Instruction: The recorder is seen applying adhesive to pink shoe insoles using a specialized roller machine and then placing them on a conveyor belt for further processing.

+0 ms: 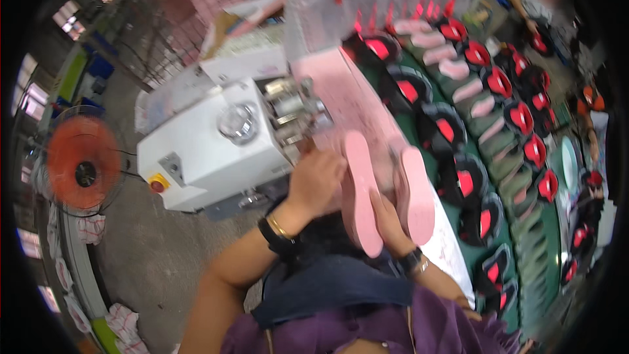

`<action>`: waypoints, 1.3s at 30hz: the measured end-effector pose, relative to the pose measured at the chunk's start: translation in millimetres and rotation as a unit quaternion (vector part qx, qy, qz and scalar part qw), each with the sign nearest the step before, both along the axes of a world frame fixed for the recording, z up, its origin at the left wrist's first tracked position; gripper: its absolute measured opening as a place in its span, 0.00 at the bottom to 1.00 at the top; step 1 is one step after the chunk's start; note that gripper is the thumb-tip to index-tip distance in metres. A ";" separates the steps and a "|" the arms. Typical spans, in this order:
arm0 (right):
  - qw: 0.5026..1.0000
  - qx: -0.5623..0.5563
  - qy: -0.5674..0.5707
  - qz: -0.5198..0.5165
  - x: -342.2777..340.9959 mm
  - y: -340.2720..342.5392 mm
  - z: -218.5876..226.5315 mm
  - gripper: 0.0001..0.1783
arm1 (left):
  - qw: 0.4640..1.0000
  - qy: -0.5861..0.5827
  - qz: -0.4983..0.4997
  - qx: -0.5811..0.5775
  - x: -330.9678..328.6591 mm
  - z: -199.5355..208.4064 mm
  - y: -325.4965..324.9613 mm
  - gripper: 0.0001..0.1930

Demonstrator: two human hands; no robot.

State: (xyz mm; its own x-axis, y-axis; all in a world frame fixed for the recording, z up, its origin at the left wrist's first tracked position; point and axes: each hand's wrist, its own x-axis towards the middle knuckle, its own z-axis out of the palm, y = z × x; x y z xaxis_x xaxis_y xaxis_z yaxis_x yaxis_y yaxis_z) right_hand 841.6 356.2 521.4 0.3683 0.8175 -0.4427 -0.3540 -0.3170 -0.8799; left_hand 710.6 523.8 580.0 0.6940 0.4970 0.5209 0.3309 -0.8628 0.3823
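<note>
A long stack of pink insoles (359, 190) lies in front of me, just right of the machine's rollers. My right hand (388, 219) grips this stack from its right side, thumb along the edge, with the other fingers mostly hidden. Beside it, to the right, rests a second stack of pink insoles (417, 196). My left hand (316, 180) is curled between the white machine (209, 144) and the first stack. Its fingers are close to the stack's left edge and the rollers (288, 108); what they pinch, if anything, is hidden.
A pink board (347, 95) extends behind the stacks. On the right, a green conveyor (475, 124) carries black-and-red shoe uppers (442, 131) and pink insoles (466, 90). An orange fan (84, 160) stands left. Another person's arm (522, 10) shows at far right.
</note>
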 end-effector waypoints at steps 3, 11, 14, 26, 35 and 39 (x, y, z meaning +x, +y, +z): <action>0.999 -0.004 0.028 0.029 2.6 -1.2 12.0 0.25 | 1.000 0.009 0.022 -0.010 -1.1 13.1 4.5 0.05; 0.992 0.047 0.067 0.097 14.2 3.4 40.3 0.26 | 0.969 0.041 0.194 0.145 -0.9 177.9 180.4 0.08; 0.991 0.049 0.104 0.069 6.3 -0.9 48.0 0.26 | 0.940 0.200 0.238 0.141 -15.2 193.2 226.5 0.09; 0.997 0.019 -0.065 -0.030 15.2 -18.7 16.9 0.24 | 0.976 0.110 0.096 -0.158 -18.4 166.1 92.3 0.12; 0.995 0.000 -0.103 -0.003 -14.9 -11.1 -1.7 0.26 | 0.691 -0.070 -0.051 -0.718 -14.5 -53.4 -49.7 0.26; 0.998 -0.039 -0.040 0.021 -14.9 -13.7 -18.6 0.29 | 0.573 -0.278 0.021 -0.771 9.5 -64.3 -59.8 0.23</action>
